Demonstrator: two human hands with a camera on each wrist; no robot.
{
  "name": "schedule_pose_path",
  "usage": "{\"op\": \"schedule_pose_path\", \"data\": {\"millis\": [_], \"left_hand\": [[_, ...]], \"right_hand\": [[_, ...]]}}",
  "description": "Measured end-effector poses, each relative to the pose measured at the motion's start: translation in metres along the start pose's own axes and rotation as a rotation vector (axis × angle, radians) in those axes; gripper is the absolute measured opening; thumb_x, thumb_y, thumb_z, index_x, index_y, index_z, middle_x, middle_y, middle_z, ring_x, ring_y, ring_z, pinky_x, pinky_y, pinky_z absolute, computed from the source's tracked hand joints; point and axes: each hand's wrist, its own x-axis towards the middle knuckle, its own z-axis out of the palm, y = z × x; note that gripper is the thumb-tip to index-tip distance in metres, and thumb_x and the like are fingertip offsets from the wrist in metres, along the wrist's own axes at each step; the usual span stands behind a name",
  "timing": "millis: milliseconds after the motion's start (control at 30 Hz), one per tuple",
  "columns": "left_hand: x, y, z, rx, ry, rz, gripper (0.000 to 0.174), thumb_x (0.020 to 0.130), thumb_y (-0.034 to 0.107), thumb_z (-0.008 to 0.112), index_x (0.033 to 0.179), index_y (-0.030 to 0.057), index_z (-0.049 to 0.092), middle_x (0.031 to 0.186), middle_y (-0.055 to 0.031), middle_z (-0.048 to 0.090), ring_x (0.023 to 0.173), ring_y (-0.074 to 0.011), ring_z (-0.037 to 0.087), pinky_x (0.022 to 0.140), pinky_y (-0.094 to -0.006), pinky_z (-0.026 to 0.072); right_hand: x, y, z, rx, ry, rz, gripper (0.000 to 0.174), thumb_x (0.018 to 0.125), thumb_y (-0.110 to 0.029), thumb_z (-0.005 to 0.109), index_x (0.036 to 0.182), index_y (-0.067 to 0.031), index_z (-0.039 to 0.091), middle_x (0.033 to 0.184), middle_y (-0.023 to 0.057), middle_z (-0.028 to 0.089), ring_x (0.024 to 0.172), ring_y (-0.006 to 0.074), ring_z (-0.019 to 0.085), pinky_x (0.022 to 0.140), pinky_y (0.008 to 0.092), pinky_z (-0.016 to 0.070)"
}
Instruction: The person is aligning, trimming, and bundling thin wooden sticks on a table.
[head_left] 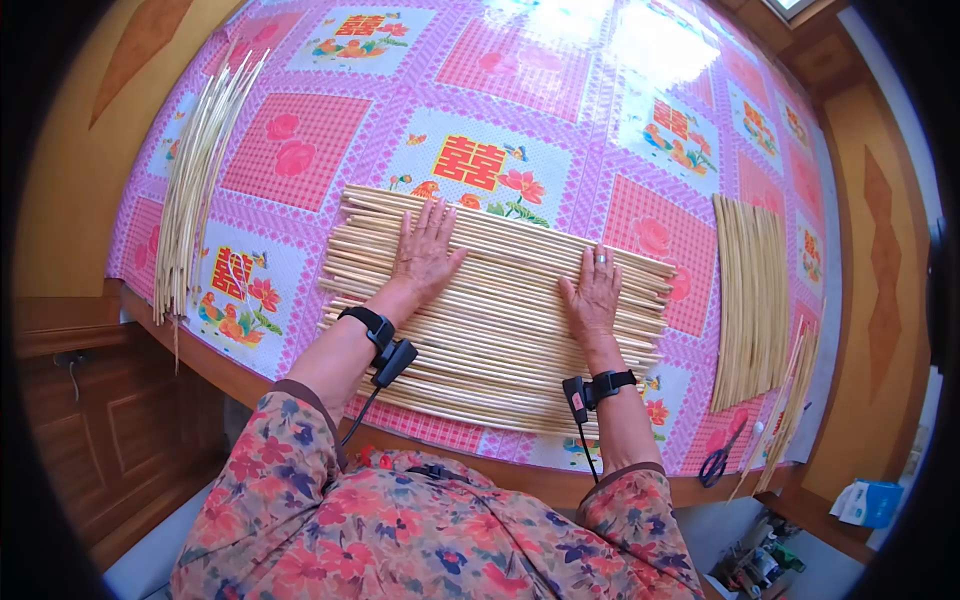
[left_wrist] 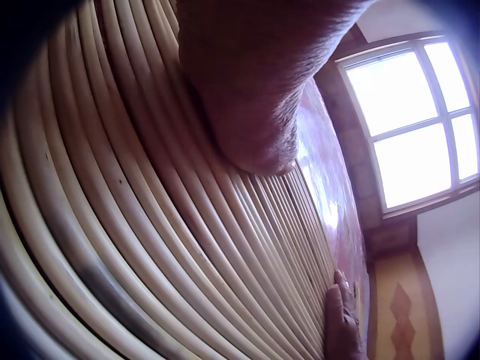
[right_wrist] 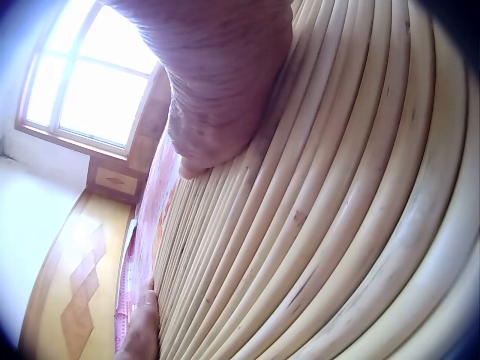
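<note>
A wide layer of pale, slender straw-coloured stalks [head_left: 500,330] lies side by side across the table in front of the person. On its left part the left hand [head_left: 428,258] rests flat, fingers extended toward the far edge. Farther right, the right hand [head_left: 594,295] lies on the same stalks with straight fingers, a ring on one of them. Both wrist views show the stalks [left_wrist: 172,247] packed closely in parallel under the palms. Some stalk ends stick out unevenly at the left side of the layer.
A loose bundle of thin stalks [head_left: 200,180] lies at the far left. To the right lie a neat flat row of stalks [head_left: 750,300], a few thin stalks [head_left: 790,410] and dark-handled scissors [head_left: 714,466]. A patterned pink tablecloth [head_left: 300,150] covers the table.
</note>
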Motion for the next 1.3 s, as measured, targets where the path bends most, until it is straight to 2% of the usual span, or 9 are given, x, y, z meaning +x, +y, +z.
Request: {"op": "schedule_pose_path", "data": {"millis": [367,567,667,767,800,967,1100,1167,1300], "left_hand": [[0.001,-0.001,0.007,-0.022,0.000,0.006,0.063,0.084,0.040,0.043,0.134,0.0051,0.026,0.142,-0.0124,0.018,0.133,-0.0246,0.010,0.106,-0.0466,0.0047],[0.001,0.003,0.001,-0.016,-0.050,-0.038,0.063,0.084,0.039,0.044,0.134,0.0051,0.025,0.141,-0.0124,0.018,0.133,-0.0250,0.010,0.105,-0.0470,0.0048],[0.002,0.003,-0.002,-0.027,-0.056,-0.026,0.063,0.084,0.038,0.044,0.134,0.0040,0.025,0.142,-0.0130,0.017,0.133,-0.0250,0.010,0.106,-0.0469,0.0042],[0.003,0.003,0.001,-0.029,-0.050,-0.022,0.064,0.084,0.037,0.045,0.133,0.0029,0.025,0.142,-0.0135,0.016,0.133,-0.0254,0.009,0.106,-0.0463,0.0040],[0.001,0.004,0.001,-0.024,-0.045,-0.023,0.064,0.084,0.037,0.045,0.133,0.0029,0.025,0.142,-0.0135,0.016,0.133,-0.0255,0.009,0.106,-0.0461,0.0039],[0.001,0.005,0.000,-0.019,-0.051,-0.034,0.064,0.083,0.036,0.046,0.134,0.0032,0.024,0.142,-0.0133,0.016,0.133,-0.0254,0.009,0.106,-0.0455,0.0038],[0.001,0.004,0.001,0.006,-0.026,-0.017,0.063,0.084,0.036,0.045,0.134,0.0030,0.024,0.142,-0.0133,0.016,0.133,-0.0256,0.010,0.106,-0.0457,0.0053],[-0.001,0.004,-0.001,0.013,-0.035,-0.010,0.062,0.085,0.036,0.045,0.134,0.0028,0.024,0.142,-0.0134,0.017,0.132,-0.0257,0.011,0.106,-0.0456,0.0059],[0.002,0.005,-0.001,0.014,-0.022,-0.010,0.062,0.085,0.036,0.044,0.133,0.0023,0.025,0.142,-0.0138,0.016,0.132,-0.0255,0.010,0.106,-0.0456,0.0054]], "right_hand": [[-0.002,-0.002,-0.003,-0.003,0.029,0.019,0.066,0.080,-0.039,0.051,0.129,-0.0002,0.031,0.137,0.0168,0.027,0.130,0.0294,0.018,0.106,0.0444,0.0092],[-0.003,-0.063,-0.004,0.095,0.014,-0.210,0.070,0.078,-0.041,0.054,0.129,-0.0004,0.030,0.137,0.0180,0.026,0.130,0.0308,0.017,0.105,0.0471,0.0098],[0.010,-0.061,0.006,0.064,0.066,-0.128,0.071,0.078,-0.042,0.054,0.129,0.0005,0.030,0.137,0.0181,0.025,0.130,0.0307,0.016,0.105,0.0466,0.0098],[0.014,-0.053,0.017,0.069,0.029,-0.054,0.071,0.079,-0.045,0.051,0.129,0.0011,0.029,0.137,0.0183,0.025,0.130,0.0306,0.016,0.105,0.0455,0.0099],[0.013,-0.053,0.014,0.061,0.008,-0.045,0.072,0.080,-0.047,0.049,0.130,0.0008,0.029,0.137,0.0180,0.024,0.131,0.0303,0.015,0.106,0.0446,0.0097],[0.014,-0.050,0.015,0.077,0.030,-0.045,0.069,0.080,-0.044,0.051,0.130,0.0001,0.030,0.136,0.0177,0.026,0.130,0.0303,0.017,0.105,0.0447,0.0109],[0.013,-0.035,0.000,0.220,0.016,-0.046,0.066,0.082,-0.041,0.051,0.130,0.0001,0.030,0.136,0.0180,0.026,0.130,0.0300,0.018,0.106,0.0438,0.0103],[0.006,-0.018,-0.008,0.032,0.137,0.028,0.066,0.082,-0.042,0.049,0.129,0.0003,0.030,0.136,0.0178,0.026,0.130,0.0295,0.017,0.106,0.0425,0.0096],[0.000,0.006,0.002,-0.031,0.033,0.117,0.068,0.083,-0.046,0.045,0.130,0.0005,0.029,0.137,0.0175,0.025,0.130,0.0290,0.015,0.106,0.0417,0.0092]]}}
